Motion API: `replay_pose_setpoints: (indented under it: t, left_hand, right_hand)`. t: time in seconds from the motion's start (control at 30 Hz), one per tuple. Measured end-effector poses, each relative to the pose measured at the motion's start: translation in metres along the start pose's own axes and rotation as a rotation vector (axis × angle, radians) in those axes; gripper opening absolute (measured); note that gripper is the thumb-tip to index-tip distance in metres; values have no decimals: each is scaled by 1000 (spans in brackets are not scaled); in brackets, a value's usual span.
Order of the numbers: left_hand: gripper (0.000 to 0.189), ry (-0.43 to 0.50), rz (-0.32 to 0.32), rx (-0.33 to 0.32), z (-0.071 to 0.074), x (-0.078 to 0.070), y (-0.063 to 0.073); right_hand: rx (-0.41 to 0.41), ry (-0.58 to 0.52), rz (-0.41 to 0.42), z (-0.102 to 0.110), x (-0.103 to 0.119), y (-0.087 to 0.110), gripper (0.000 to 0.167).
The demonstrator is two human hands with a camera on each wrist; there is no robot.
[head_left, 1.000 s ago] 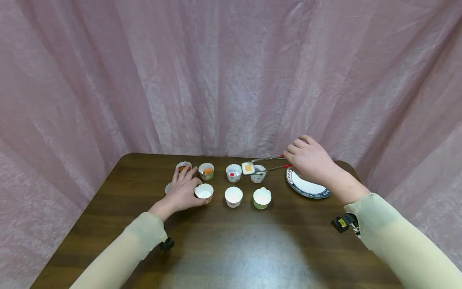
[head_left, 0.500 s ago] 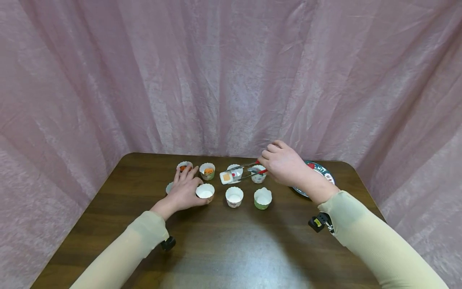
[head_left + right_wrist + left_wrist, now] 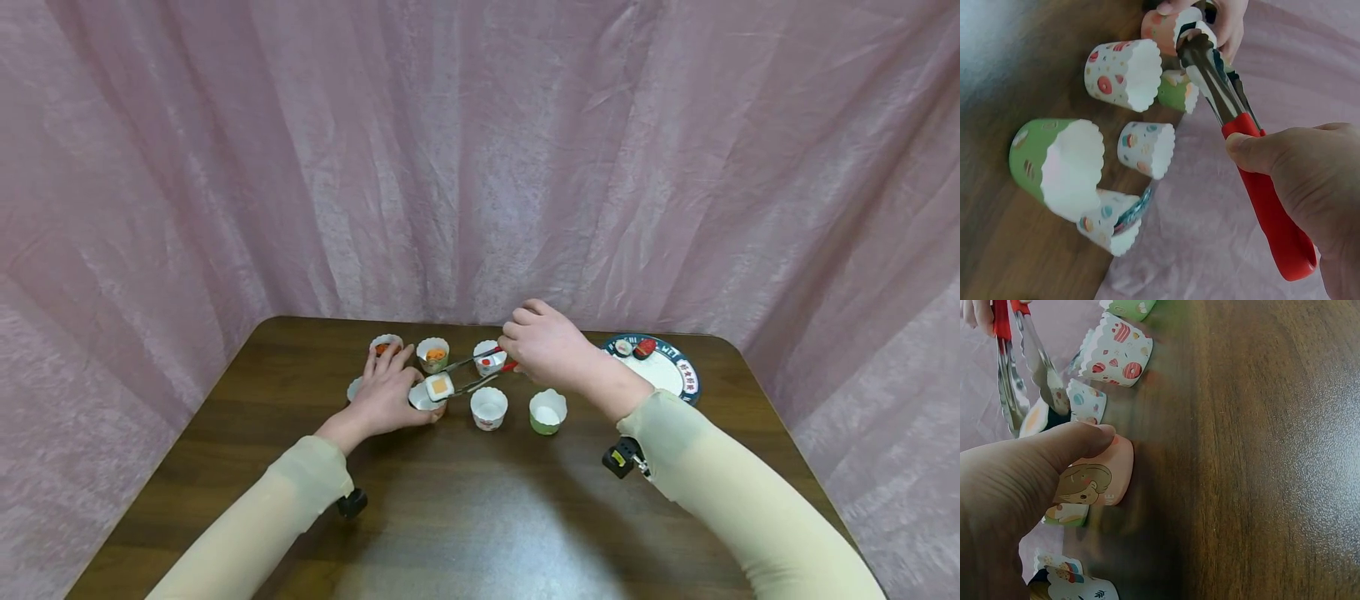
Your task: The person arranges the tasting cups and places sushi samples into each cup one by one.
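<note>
My left hand holds a pink paper baking cup with a cartoon face on it, the thumb against its side. Beyond that cup, the other fingers spread over neighbouring cups at the left of the table. My right hand grips metal tongs by their red handles. Pinched in the tongs' tips is a sushi piece, white with a yellow square centre and a dark wrap. It overlaps the mouth of the pink cup in the head view.
Several more paper cups stand in two rows, among them a green one and a white patterned one. A back cup has orange bits inside. A round plate at the right carries two sushi pieces. Pink curtain hangs behind.
My right hand has carried the tongs and sushi piece leftward from above the back cups to the pink cup, uncovering the plate. My left hand has stayed on its cup.
</note>
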State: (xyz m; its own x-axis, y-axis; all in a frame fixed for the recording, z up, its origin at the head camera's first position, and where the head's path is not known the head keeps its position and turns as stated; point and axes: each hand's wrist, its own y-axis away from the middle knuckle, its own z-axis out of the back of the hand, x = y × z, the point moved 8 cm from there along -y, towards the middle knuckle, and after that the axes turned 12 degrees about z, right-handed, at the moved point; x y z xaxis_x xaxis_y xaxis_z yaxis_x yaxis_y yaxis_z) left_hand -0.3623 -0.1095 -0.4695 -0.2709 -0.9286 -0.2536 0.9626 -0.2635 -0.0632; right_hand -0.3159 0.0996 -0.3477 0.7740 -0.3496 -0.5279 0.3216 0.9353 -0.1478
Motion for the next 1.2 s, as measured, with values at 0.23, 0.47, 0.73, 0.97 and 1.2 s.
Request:
replay_pose_setpoints:
  t: [0.23,0.47,0.73,0.97,1.2]
  left_hand:
    - [65,21,9,20,-4,3,-1]
    - [63,23,23,17,-7,7,-4]
    - [64,22,18,15,-5,7,-4]
    - [61,24,10,21,-1,4,0]
    - [59,21,14,31,-3,4,-1]
  right_hand:
    - [14,22,9,-4,4,-13,33]
    - [27,9,10,-4,3,-17,33]
    - [38,4,13,-4,3,-19,32]
    - [52,-6,5,-5,2,-22,32]
    - [82,-22,-22,-7,-2,-20,36]
